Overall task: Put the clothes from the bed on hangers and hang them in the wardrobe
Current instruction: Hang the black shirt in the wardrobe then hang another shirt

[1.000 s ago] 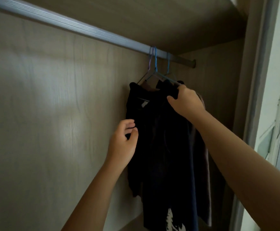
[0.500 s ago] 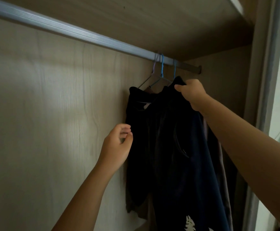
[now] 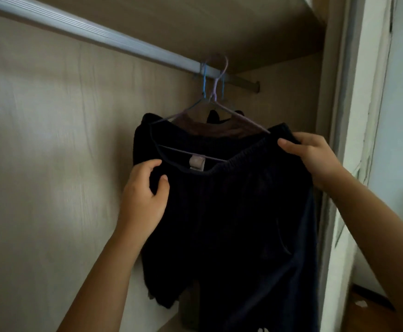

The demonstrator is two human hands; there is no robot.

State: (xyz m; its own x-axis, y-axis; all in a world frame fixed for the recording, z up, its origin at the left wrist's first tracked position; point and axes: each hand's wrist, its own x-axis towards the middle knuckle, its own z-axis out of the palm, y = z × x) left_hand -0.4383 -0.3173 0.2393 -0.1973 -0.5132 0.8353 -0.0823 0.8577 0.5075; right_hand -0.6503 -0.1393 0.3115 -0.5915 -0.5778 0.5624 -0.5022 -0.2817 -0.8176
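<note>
The dark navy garment with a ribbed elastic waistband [image 3: 231, 224] hangs at the centre of the frame on a thin lilac wire hanger [image 3: 214, 92], inside the wardrobe, under the ribbed silver metal rail [image 3: 99, 32] that runs from the upper left. The left hand [image 3: 145, 195] has its fingers and thumb curled round a fold of cloth at the waistband's left end. The right hand [image 3: 315, 156] pinches the right end between thumb and fingers. The step in hand seems to be squaring the garment on its hanger.

To do it well, draw both ends outward evenly so the waistband lies level along the hanger's lower bar, with the small pale label [image 3: 197, 162] near the middle. Pull gently: the wire is light and will tip if one side takes more weight.

Whether the lilac hook sits fully over the rail cannot be told, so check it before letting go. Two blue wire hangers [image 3: 204, 80] and a brown garment [image 3: 207, 127] hang just behind, so keep the hooks from tangling and leave the cloth free of them.
</note>
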